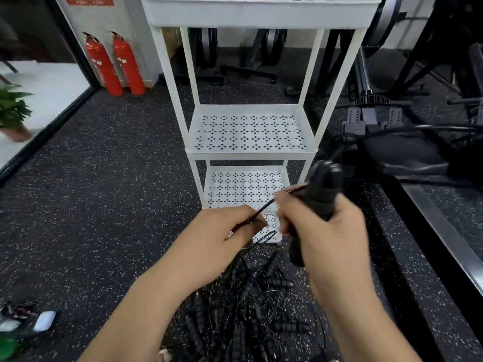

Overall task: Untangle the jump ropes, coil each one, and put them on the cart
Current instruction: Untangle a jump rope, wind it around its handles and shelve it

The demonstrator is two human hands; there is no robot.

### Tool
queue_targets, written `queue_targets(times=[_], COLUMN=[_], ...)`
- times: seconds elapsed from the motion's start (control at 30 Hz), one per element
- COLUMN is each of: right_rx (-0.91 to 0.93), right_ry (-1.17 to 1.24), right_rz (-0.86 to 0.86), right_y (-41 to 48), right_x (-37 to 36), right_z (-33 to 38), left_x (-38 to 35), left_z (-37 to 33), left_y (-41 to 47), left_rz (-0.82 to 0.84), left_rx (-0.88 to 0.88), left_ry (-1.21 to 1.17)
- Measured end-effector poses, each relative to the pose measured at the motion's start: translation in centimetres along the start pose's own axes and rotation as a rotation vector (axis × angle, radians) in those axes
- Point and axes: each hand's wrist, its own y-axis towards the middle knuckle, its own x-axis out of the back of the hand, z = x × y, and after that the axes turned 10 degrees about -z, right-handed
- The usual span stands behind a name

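**Cord in your left hand, handles in your right, tangle on the floor**

At the lower left, a smeared clutter around a small white case (pixel 44 320) is too blurred to name. The plant (pixel 11 108) above it is cut by the edge. The cart (pixel 248 155) runs out of the top of the view, so you cannot see what its top tray holds, and your hands cover the front of its bottom shelf. The gym machines (pixel 402 155) on the right are dark and blurred.

You stand on a black speckled floor (pixel 104 205). Two red fire extinguishers (pixel 115 66) stand by the left wall, and the white cart with its perforated shelves is in the middle.

Your left hand (pixel 222 239) has its fingers curled, pinching a thin black cord (pixel 264 207) that runs up and right. Your right hand (pixel 332 231) has its fingers wrapped round black handles (pixel 321 189), apparently two, held upright. The jump ropes (pixel 248 304) lie tangled on the floor just below both hands, in front of the cart.
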Motion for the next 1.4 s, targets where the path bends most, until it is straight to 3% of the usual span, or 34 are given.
queue_targets(times=[0.13,0.23,0.33,0.4,0.47,0.6,0.87,1.17,1.4], right_rx=[-0.027,-0.066,-0.163,-0.181,-0.126,-0.021,-0.032,-0.054,-0.184], right_ry=[0.269,0.334,0.303,0.147,-0.016,-0.07,0.077,0.402,0.176], right_rz=[-0.126,-0.111,0.01,0.073,0.115,0.094,0.098,-0.075,0.103], right_y=[1.3,1.6,1.4,1.0,0.3,-0.5,-0.6,1.3,0.5], right_x=[1.6,1.9,1.3,0.6,-0.1,-0.7,-0.5,2.0,0.6], right_z=[1.8,1.5,0.5,-0.6,-1.5,-2.1,-0.4,1.8,-0.6], left_x=[0.3,0.4,0.0,-0.3,-0.4,-0.2,-0.2,-0.4,-0.5], left_z=[0.3,0.2,-0.2,-0.3,-0.3,-0.1,0.0,0.7,0.5], left_y=[0.0,0.1,0.2,0.3,0.2,0.1,0.1,0.4,0.5], left_rz=[0.015,-0.004,-0.03,-0.062,-0.095,-0.096,-0.031,0.015,-0.052], left_rx=[0.018,0.003,-0.025,-0.065,-0.097,-0.087,-0.027,0.001,-0.077], left_ry=[0.013,0.003,-0.028,-0.026,-0.018,-0.021,0.004,0.084,0.008])
